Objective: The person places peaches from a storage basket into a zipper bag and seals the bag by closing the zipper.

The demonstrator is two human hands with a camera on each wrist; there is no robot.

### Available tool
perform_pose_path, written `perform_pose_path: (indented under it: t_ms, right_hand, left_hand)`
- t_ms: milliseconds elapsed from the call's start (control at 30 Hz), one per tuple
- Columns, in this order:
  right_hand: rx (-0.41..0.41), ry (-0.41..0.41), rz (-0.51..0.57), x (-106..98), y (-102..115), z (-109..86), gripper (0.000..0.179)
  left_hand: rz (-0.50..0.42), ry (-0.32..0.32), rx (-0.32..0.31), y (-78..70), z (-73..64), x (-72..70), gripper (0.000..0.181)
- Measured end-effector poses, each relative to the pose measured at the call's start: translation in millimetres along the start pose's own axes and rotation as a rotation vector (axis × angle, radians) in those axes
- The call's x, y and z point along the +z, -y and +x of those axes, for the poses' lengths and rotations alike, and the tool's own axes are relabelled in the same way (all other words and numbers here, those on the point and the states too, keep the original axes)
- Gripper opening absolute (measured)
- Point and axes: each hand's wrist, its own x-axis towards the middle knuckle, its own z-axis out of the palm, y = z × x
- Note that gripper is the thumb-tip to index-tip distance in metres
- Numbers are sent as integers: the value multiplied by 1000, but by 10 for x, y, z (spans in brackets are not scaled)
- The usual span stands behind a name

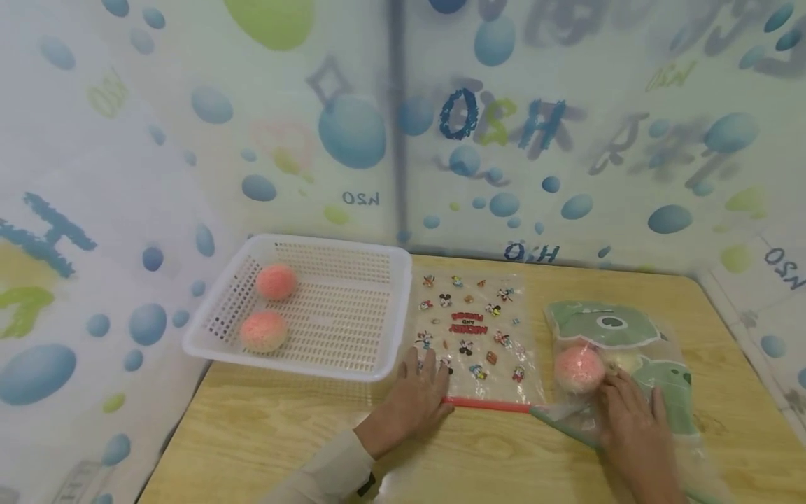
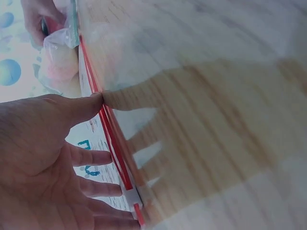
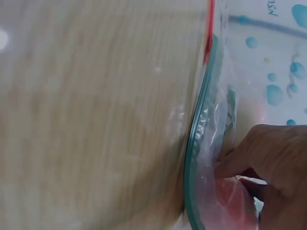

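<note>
In the head view my left hand (image 1: 415, 395) lies with fingers spread on the lower left of a clear cartoon-print zip bag (image 1: 491, 378). Its thumb touches the red zip strip (image 2: 116, 148) in the left wrist view. My right hand (image 1: 639, 434) is at a green-and-clear zip bag (image 1: 680, 378) with an animal print. Inside that bag is a pink-and-cream ball (image 1: 579, 367), left of the fingers. A second, paler ball (image 1: 622, 360) sits partly hidden by the right hand. The right wrist view shows thumb and fingers curled round a pink ball (image 3: 235, 203) behind clear film.
A white plastic basket (image 1: 390, 350) stands to the left on the wooden table (image 1: 478, 455). Two pink-and-cream balls, a rear one (image 1: 276, 281) and a front one (image 1: 263, 331), lie in its left side. Patterned walls (image 1: 352, 203) close off the back and sides.
</note>
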Motion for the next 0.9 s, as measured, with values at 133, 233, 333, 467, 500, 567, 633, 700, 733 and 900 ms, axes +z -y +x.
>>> perform_pose_path:
  t_ms: [133, 233, 333, 467, 500, 567, 633, 700, 733, 900]
  right_hand:
    - [-10, 12, 11, 21, -97, 57, 58]
    - [-26, 5, 23, 39, -164, 110, 57]
    - [-40, -4, 39, 57, -234, 175, 57]
    - [-49, -8, 42, 81, -318, 252, 57]
    - [-49, -7, 41, 86, -336, 271, 57]
    - [-46, -2, 35, 101, -365, 307, 55]
    - [-44, 7, 30, 116, -391, 348, 54]
    - [-45, 13, 30, 130, -414, 392, 52]
    - [-45, 16, 33, 137, -429, 412, 53]
    - [-55, 10, 65, 169, -481, 520, 56]
  left_hand:
    - [16, 4, 4, -4, 0, -11, 72]
    - [10, 0, 4, -3, 1, -14, 72]
    - [-18, 3, 2, -3, 5, -13, 71]
    - [-67, 10, 1, -10, 12, 5, 69]
    - [-67, 8, 3, -11, 14, 8, 68]
    - [-41, -11, 10, -10, 21, 19, 66]
    - [2, -30, 14, -3, 27, 27, 65]
    - [29, -39, 18, 3, 32, 35, 65]
    - [35, -39, 21, 7, 32, 40, 65]
    - [-1, -74, 62, 49, 26, 41, 60]
